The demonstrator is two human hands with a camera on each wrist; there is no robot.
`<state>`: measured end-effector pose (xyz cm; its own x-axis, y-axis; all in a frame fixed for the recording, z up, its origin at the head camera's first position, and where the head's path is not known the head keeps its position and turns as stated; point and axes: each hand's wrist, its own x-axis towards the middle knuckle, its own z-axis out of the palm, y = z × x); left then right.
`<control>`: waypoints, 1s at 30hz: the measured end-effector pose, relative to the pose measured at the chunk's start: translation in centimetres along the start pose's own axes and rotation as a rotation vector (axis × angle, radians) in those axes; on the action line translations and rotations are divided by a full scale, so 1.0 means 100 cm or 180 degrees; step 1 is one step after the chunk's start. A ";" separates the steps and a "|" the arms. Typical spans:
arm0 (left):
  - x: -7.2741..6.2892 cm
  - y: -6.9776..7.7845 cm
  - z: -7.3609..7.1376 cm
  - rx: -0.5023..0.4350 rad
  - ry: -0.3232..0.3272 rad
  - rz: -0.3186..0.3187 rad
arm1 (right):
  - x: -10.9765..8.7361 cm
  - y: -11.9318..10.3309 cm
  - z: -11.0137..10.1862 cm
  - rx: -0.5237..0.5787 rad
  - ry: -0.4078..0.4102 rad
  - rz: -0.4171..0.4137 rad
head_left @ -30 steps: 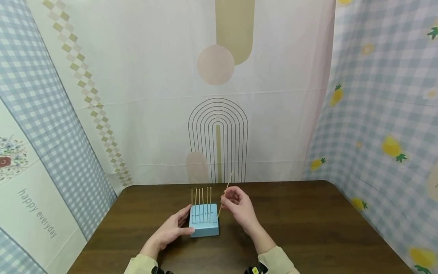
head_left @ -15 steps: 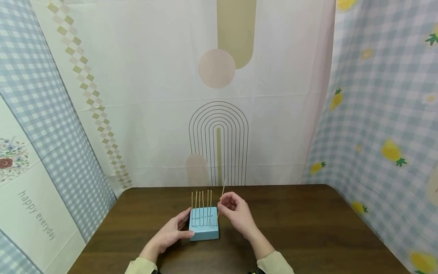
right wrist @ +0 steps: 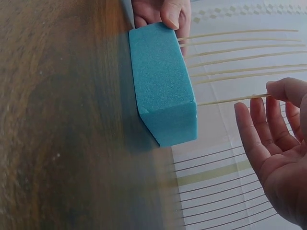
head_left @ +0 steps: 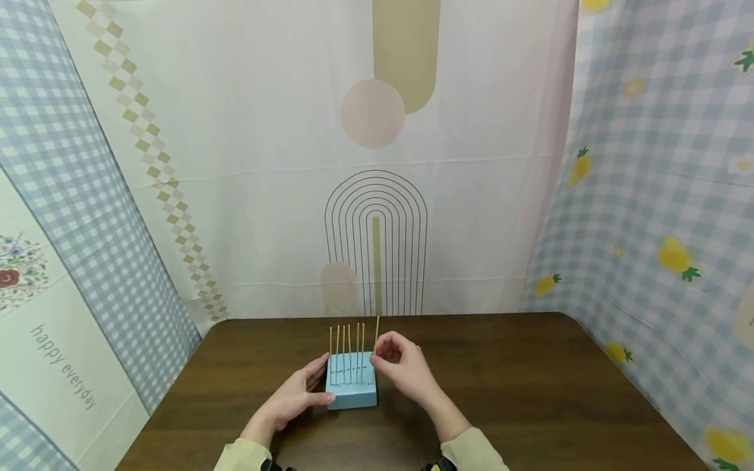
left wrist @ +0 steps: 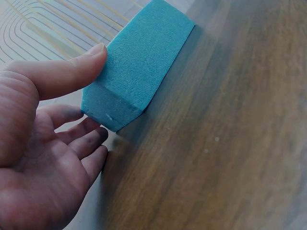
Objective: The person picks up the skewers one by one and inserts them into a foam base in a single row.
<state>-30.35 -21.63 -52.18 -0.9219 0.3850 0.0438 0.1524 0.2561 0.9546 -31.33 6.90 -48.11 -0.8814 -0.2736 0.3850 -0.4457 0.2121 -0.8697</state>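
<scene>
A light blue foam block (head_left: 356,400) sits on the table, with several thin bamboo sticks (head_left: 357,343) standing upright in its top. My left hand (head_left: 292,396) holds the block's left side, its thumb on the front face and fingers behind; the left wrist view shows that thumb close on the blue foam (left wrist: 144,52). At the block's right end, my right hand (head_left: 409,371) pinches one more bamboo stick (right wrist: 223,101) between thumb and fingers. That stick is nearly upright, its lower end at the block's top near the right edge. Small dark holes run in rows across the top.
The brown wooden table (head_left: 501,379) extends on both sides of the block. Behind it hangs a white cloth (head_left: 283,163) with printed arches, and checked cloths (head_left: 624,261) flank the sides.
My right hand has moved left and brought its bamboo stick from a slant beside the block to nearly upright over its right edge. The left hand keeps its hold on the block.
</scene>
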 end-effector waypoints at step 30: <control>0.000 0.000 -0.001 0.0024 0.0006 -0.0011 | 0.002 0.004 0.001 -0.0030 -0.0250 -0.0026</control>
<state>-30.39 -21.69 -52.15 -0.9231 0.3824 0.0410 0.1517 0.2641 0.9525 -31.63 6.84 -48.44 -0.8630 -0.3479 0.3664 -0.4546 0.2184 -0.8635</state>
